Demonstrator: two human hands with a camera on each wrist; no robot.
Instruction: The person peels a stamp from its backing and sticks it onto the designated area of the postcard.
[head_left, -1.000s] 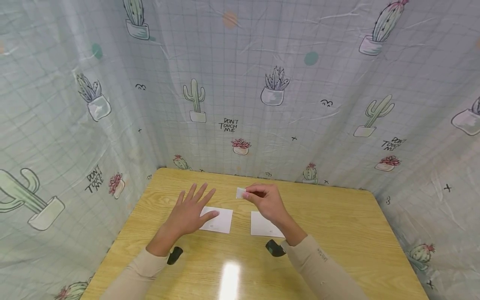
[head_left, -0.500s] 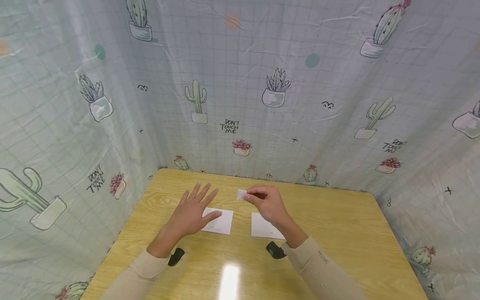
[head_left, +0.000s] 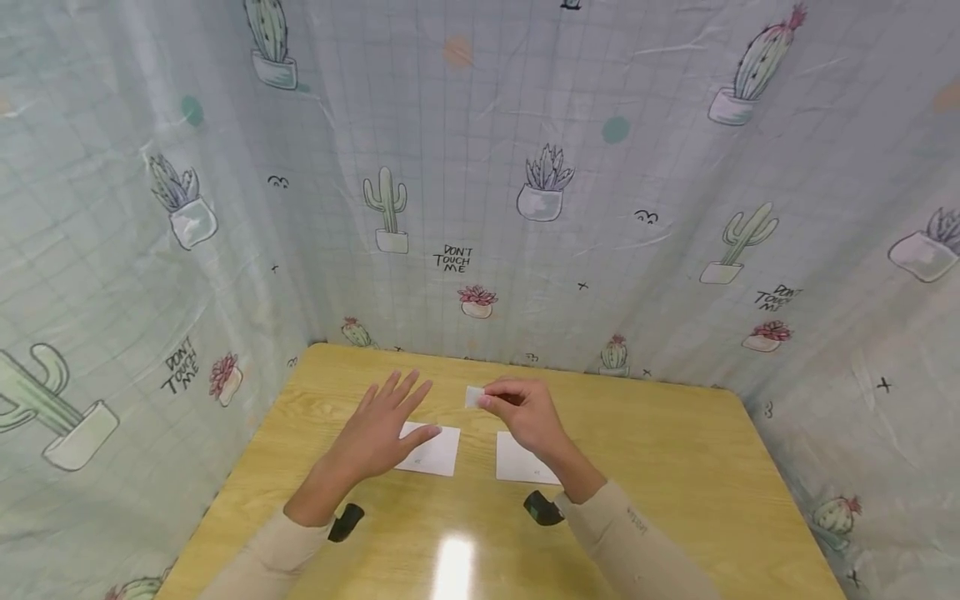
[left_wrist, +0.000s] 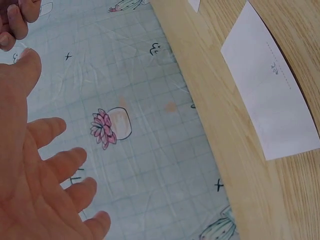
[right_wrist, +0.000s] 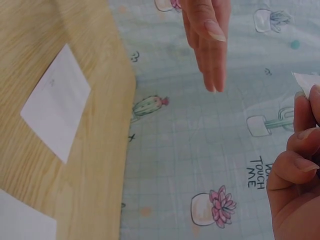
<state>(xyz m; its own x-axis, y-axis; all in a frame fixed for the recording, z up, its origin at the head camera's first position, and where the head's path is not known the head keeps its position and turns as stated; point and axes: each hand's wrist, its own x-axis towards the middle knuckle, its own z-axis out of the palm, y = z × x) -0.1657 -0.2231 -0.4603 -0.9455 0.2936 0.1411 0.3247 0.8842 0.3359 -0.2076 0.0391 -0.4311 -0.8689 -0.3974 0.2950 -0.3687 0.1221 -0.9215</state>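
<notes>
My right hand [head_left: 527, 417] pinches a small white piece of paper [head_left: 473, 397] between thumb and index finger, raised over the table. In the right wrist view a corner of this paper [right_wrist: 306, 83] sticks out past the fingertips. To the left, my left hand [head_left: 378, 429] hovers with its fingers spread and holds nothing; its palm [left_wrist: 20, 165] faces the left wrist camera. Below the hands lie two white sheets, a left sheet [head_left: 435, 452] partly behind the left hand and a right sheet [head_left: 519, 461] partly covered by the right hand and wrist. Small faint marks show on both.
A wooden table [head_left: 660, 483] carries the sheets. Behind it and at both sides hangs a pale curtain [head_left: 480, 167] printed with cacti. Black devices sit at the left wrist [head_left: 346, 523] and right wrist [head_left: 543, 508]. Light glares off the table's near part.
The head view has shifted slightly, so everything sits a little lower and further left. Both hands keep nearly the same pose, and the small paper stays pinched in the right hand.
</notes>
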